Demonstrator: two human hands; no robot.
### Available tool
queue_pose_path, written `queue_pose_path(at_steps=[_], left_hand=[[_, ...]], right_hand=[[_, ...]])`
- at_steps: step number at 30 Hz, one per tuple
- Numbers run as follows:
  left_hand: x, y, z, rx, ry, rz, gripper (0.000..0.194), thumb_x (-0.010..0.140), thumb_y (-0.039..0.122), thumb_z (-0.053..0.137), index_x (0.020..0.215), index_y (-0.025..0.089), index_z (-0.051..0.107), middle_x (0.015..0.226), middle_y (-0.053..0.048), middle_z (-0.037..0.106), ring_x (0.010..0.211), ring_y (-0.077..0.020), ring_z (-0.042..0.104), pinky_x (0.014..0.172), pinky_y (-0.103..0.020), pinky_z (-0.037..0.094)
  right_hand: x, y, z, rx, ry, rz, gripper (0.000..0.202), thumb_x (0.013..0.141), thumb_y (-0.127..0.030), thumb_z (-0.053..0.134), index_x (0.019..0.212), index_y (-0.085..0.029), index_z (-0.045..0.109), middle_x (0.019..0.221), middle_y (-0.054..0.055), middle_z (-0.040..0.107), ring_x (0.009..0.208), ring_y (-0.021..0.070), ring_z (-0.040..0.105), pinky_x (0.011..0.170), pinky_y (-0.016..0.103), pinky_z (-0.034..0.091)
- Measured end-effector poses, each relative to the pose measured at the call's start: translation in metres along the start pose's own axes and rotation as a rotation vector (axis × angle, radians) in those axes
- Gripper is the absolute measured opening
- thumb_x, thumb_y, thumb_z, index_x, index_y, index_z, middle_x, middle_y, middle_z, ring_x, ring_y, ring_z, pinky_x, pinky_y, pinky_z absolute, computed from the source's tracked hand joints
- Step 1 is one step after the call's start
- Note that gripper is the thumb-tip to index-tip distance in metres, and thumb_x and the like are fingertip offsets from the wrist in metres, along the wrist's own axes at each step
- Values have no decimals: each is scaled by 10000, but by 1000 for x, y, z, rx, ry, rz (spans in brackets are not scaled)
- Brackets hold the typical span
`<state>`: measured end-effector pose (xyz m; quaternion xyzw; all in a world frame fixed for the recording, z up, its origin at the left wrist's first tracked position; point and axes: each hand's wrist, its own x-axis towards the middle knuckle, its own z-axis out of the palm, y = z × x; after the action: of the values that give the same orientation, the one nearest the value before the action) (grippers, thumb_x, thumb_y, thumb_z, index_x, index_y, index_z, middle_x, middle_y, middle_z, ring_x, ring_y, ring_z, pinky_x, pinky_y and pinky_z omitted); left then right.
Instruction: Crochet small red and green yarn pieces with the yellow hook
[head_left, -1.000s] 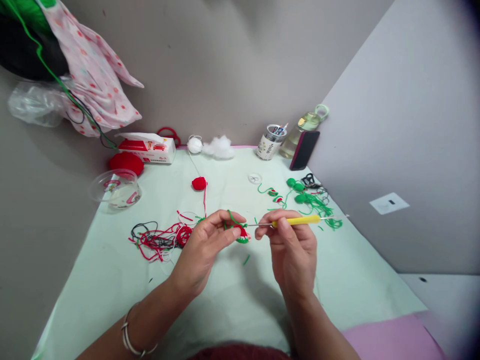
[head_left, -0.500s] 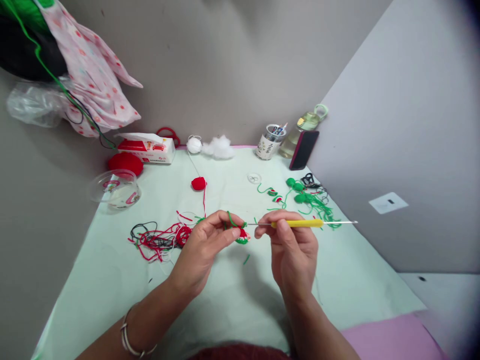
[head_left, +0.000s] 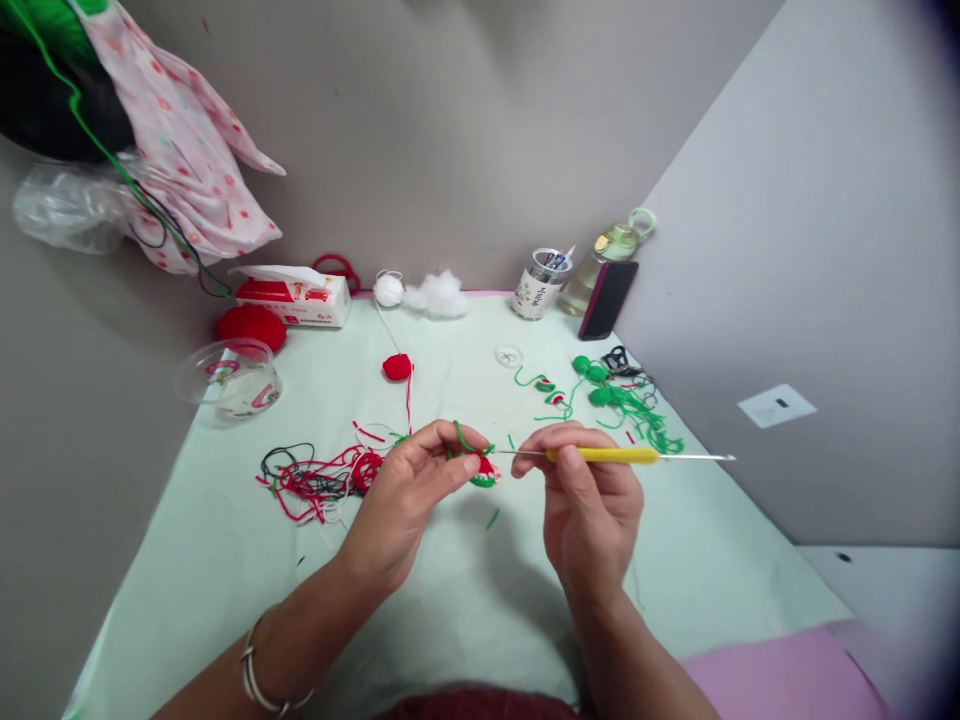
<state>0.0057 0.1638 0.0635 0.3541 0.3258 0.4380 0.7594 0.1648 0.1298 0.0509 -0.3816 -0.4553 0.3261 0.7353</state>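
Observation:
My left hand [head_left: 409, 495] pinches a small red and green crocheted piece [head_left: 486, 472] between thumb and fingers, with green yarn looped over the fingers. In my right hand [head_left: 592, 510] is a crochet hook with a yellow handle [head_left: 619, 455], gripped by thumb and fingers and lying nearly level. The hook's left tip is at or just beside the top edge of the piece; its exact contact with the yarn is too small to tell. Its other metal end points right, past the hand.
Tangled red, black and white yarn [head_left: 319, 483] lies left of my hands. Behind are a red yarn ball [head_left: 397, 367], white stuffing [head_left: 437, 296], a pen jar [head_left: 536, 290] and a phone [head_left: 608, 300]. Green yarn [head_left: 637, 410] lies back right, a clear tub [head_left: 232, 382] back left.
My right hand has shifted slightly right with the hook, whose right end now sits a little farther right and lower. My left hand and the crocheted piece are almost unmoved.

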Motion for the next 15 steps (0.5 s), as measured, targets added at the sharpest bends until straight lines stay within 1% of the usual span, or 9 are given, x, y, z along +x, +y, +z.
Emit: queue_pose_path(at_steps=[10, 15], left_hand=[[-1, 0, 0, 0, 2, -9, 113, 820, 264, 874, 903, 216, 815, 868, 3, 733, 828, -142, 651, 826, -281, 492], [-1, 0, 1, 1, 1, -19, 113, 813, 265, 878, 892, 213, 815, 860, 4, 734, 823, -139, 647, 815, -274, 488]], right_hand=[[-1, 2, -1, -17, -4, 15, 145, 1034, -250, 678, 998, -244, 818, 909, 23, 733, 800, 137, 709, 678, 258, 616], [-3, 1, 1, -5, -12, 22, 143, 1032, -255, 683, 991, -242, 819, 903, 24, 740, 769, 139, 718, 672, 273, 620]])
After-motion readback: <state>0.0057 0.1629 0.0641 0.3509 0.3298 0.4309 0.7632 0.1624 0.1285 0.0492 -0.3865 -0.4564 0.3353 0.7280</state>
